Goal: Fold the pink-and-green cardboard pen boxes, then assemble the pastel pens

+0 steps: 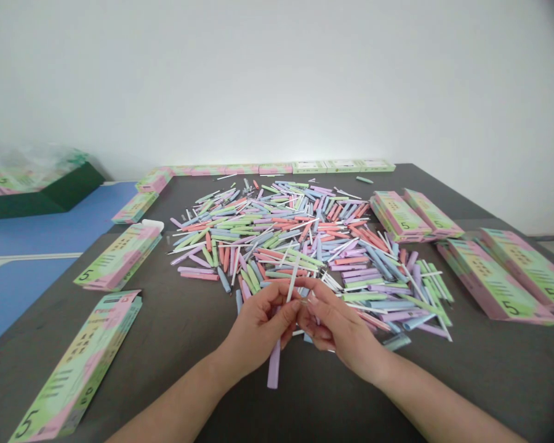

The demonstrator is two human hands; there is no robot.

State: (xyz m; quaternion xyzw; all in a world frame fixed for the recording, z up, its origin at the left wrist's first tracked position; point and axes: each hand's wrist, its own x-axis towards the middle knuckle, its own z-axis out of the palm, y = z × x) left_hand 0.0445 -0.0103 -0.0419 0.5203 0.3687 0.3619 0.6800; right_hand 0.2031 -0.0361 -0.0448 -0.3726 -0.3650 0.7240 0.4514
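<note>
My left hand (pixel 263 320) is closed around a purple pen barrel (pixel 274 367), whose lower end sticks out below the fingers. A thin white stick (pixel 293 280) rises between the thumb and fingers of the same hand. My right hand (pixel 330 320) is closed close beside it, fingertips meeting the left ones; what it pinches is too small to make out. Just beyond both hands spreads a large heap of pen parts (pixel 277 234) in purple, green, blue and red, mixed with white sticks.
Printed boxes (pixel 115 255) stand along the left edge of the dark table (pixel 175 381). More line its back edge (pixel 274 168), and stacked boxes (pixel 498 280) lie at the right. A dark green bin (pixel 74 187) with packages sits on a blue surface (pixel 28 280) at far left.
</note>
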